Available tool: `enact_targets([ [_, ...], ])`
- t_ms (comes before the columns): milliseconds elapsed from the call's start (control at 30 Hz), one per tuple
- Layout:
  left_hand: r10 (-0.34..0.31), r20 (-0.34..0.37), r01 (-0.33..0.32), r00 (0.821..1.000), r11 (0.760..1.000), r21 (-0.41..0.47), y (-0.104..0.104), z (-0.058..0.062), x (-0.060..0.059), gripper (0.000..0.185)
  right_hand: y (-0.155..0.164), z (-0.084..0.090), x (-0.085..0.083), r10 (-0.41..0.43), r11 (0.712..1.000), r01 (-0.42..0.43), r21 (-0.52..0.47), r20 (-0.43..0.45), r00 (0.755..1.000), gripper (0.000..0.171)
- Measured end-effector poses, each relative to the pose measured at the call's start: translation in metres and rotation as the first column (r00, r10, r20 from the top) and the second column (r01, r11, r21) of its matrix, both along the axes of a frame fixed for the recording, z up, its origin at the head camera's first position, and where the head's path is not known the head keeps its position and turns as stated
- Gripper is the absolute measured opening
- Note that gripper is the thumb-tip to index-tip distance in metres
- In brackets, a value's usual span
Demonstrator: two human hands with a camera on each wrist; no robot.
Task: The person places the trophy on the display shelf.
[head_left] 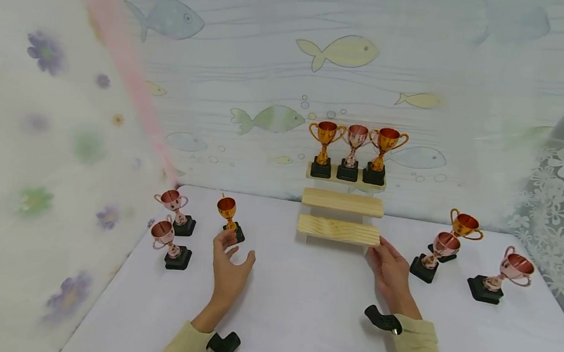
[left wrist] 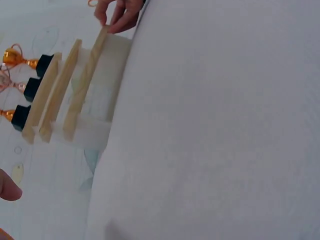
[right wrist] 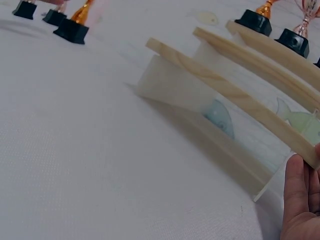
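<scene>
My left hand [head_left: 230, 276] reaches toward a gold trophy cup [head_left: 227, 208] on a black base at the left of the table. Its fingers overlap the trophy's lower part in the head view; the thumb stands well apart, and contact cannot be told. My right hand [head_left: 392, 272] grips the right end of the lowest plank [right wrist: 235, 97] of a three-step wooden stand [head_left: 340, 230], with fingers and thumb at the plank's edge. On the top step stand two gold trophies [head_left: 326, 135] [head_left: 385, 143] with a pink-gold trophy [head_left: 355, 139] between them. Both lower steps are bare.
Two pink-gold trophies [head_left: 163, 235] [head_left: 172, 202] stand at the far left. To the right of the stand are another gold trophy [head_left: 465, 225] and two pink-gold ones [head_left: 444, 246] [head_left: 514, 268]. A fish-print curtain [head_left: 251, 72] hangs behind the white table [head_left: 300, 312].
</scene>
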State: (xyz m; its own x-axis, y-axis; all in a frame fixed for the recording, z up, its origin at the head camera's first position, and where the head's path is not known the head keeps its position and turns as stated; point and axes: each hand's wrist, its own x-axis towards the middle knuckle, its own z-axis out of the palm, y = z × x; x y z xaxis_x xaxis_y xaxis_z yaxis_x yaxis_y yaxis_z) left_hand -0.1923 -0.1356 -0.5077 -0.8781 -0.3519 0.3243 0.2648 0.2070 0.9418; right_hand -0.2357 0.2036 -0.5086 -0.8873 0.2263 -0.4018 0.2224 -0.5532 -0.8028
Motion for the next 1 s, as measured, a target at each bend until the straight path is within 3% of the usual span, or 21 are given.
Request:
enact_targets([
  [200,0.117,0.011,-0.117,0.993,0.993,0.023,-0.026,-0.003,-0.017,0.078,0.000,0.000,0.000,0.002,1.000,-0.002,-0.009,0.001,1.000,0.045],
  [333,0.158,0.000,-0.158,0.987,0.987,0.017,-0.038,0.003,-0.031,0.082,0.000,-0.001,0.000,0.004,1.000,-0.004,-0.002,-0.005,1.000,0.044],
  [433,0.169,0.033,-0.170,0.985,0.985,0.023,-0.044,0.005,-0.040,0.087,-0.001,-0.001,-0.001,0.002,1.000,-0.002,0.006,-0.010,1.000,0.043],
  [600,0.192,0.069,-0.196,0.979,0.979,0.062,-0.046,0.007,-0.055,0.093,0.000,0.000,0.000,0.013,1.000,-0.013,0.006,-0.008,1.000,0.049],
  [800,0.227,0.014,-0.228,0.974,0.972,0.052,-0.040,0.007,-0.071,0.093,0.000,0.002,0.001,0.024,1.000,-0.024,0.000,-0.003,1.000,0.052],
  [1000,0.252,-0.049,-0.249,0.966,0.967,0.058,-0.034,0.007,-0.077,0.083,0.000,0.001,0.001,0.026,1.000,-0.026,0.001,-0.001,1.000,0.054],
])
